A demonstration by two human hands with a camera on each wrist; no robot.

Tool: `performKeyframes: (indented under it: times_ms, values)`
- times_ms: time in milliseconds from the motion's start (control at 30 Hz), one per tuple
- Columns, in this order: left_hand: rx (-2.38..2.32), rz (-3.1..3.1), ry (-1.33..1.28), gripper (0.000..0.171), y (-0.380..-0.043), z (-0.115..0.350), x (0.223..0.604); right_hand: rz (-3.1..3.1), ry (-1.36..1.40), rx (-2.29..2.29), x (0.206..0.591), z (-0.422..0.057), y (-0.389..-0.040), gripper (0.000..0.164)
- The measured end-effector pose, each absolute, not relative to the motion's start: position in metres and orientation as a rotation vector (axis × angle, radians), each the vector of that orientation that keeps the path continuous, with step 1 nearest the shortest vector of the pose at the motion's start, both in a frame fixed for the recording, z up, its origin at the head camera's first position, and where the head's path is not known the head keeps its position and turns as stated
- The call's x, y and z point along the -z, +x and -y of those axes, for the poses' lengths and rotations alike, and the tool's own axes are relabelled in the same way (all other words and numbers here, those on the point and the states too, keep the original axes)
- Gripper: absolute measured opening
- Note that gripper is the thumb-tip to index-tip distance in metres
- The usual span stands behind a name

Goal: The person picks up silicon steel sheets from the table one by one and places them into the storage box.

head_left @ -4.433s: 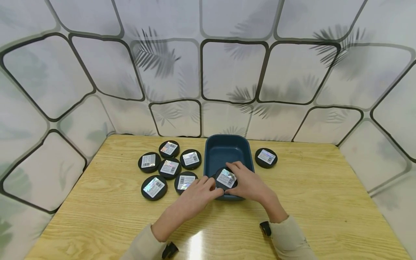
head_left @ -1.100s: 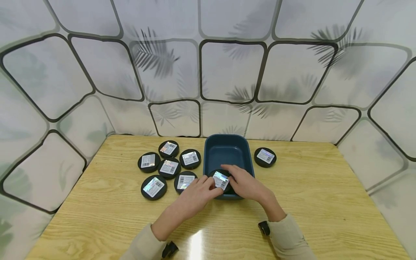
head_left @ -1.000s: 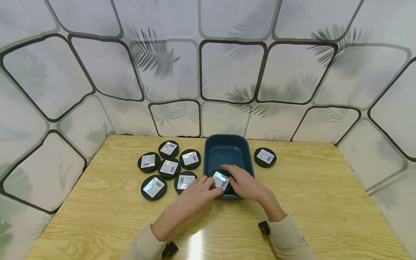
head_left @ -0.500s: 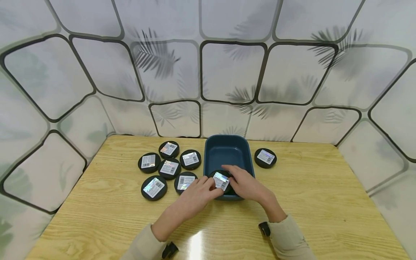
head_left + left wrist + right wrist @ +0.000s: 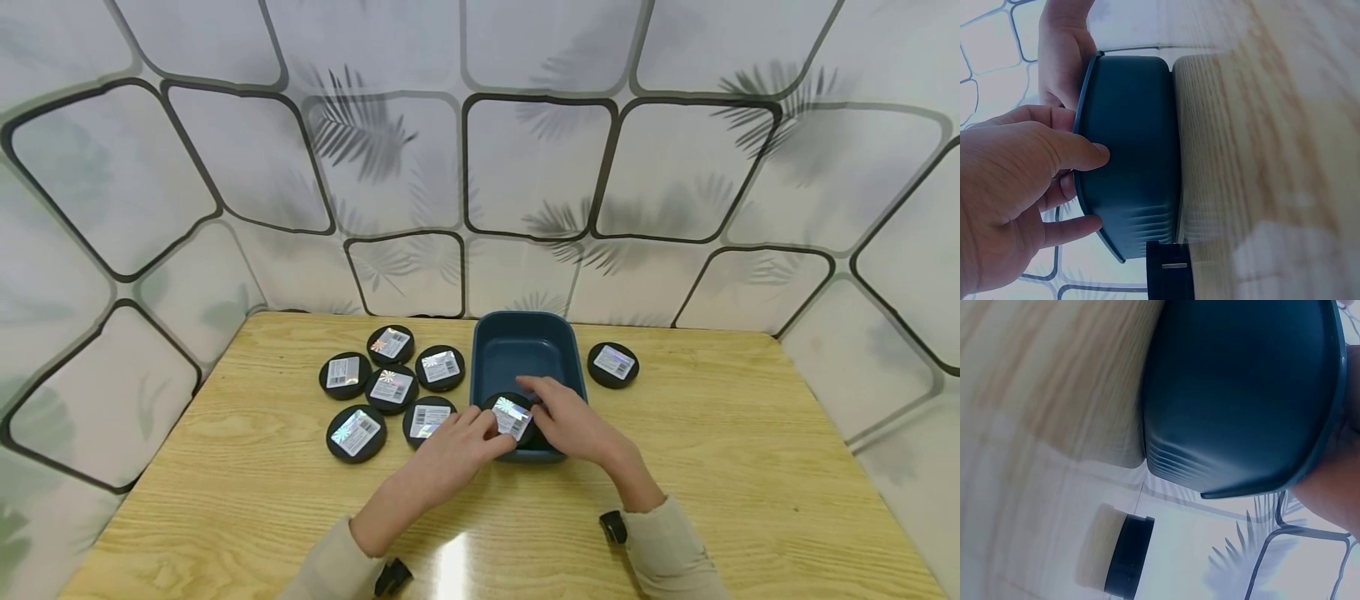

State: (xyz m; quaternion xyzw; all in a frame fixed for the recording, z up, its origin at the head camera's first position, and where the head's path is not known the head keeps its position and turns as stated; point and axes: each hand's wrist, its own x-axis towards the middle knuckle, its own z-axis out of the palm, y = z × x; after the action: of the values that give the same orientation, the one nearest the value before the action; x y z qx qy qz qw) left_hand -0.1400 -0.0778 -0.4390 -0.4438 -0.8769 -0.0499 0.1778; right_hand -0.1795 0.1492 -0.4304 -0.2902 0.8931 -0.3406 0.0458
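In the head view a black round disc [image 5: 513, 417] with a silvery label lies in the near left part of a dark blue bin [image 5: 579, 372]. My left hand [image 5: 457, 454] grips the bin's near left corner. The left wrist view shows its thumb [image 5: 1091, 155] on the outer wall, other fingers at the rim. My right hand [image 5: 566, 421] reaches over the bin's right rim. One of its fingertips is right at the disc's right edge and its index finger stretches out behind the disc. The rest of its fingers are hidden.
Several matching labelled discs [image 5: 392, 388] lie on the wooden table [image 5: 247, 500] left of the bin. One more disc [image 5: 613, 365] lies to the bin's right. A patterned curtain [image 5: 525, 167] rises behind the table's far edge.
Since the oldest frame the disc in the bin has shifted left, out from between my right thumb and index finger. In the last half second that index finger has lifted slightly away. My left hand has stayed put.
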Motion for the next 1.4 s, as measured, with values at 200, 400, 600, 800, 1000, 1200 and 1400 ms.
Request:
performKeyframes:
  times_ms: [200,400,600,800,1000,1200,1400]
  values:
    - [0.141,2.482,-1.26,0.021,-0.139,0.078,0.437,-2.75,-0.887,1.092,0.428,-0.152,-0.181,0.042]
    - [0.15,2.486,-1.264,0.021,-0.14,0.077,0.436,-2.779,-0.875,1.228,0.42,-0.163,-0.183,0.041]
    - [0.149,2.493,-1.259,0.02,-0.141,0.077,0.437,-2.901,-0.813,1.332,0.413,-0.185,-0.187,0.04]
    - [0.137,2.482,-1.253,0.02,-0.141,0.076,0.439,-2.976,-0.703,1.348,0.413,-0.204,-0.194,0.038]
    - [0.141,2.487,-1.242,0.02,-0.14,0.077,0.439,-2.99,-0.658,1.286,0.416,-0.211,-0.203,0.039]
    - [0.143,2.491,-1.252,0.022,-0.139,0.078,0.439,-3.019,-0.589,1.12,0.416,-0.22,-0.213,0.042]
    - [0.137,2.494,-1.25,0.02,-0.138,0.078,0.439,-3.041,-0.493,0.946,0.417,-0.233,-0.226,0.049]
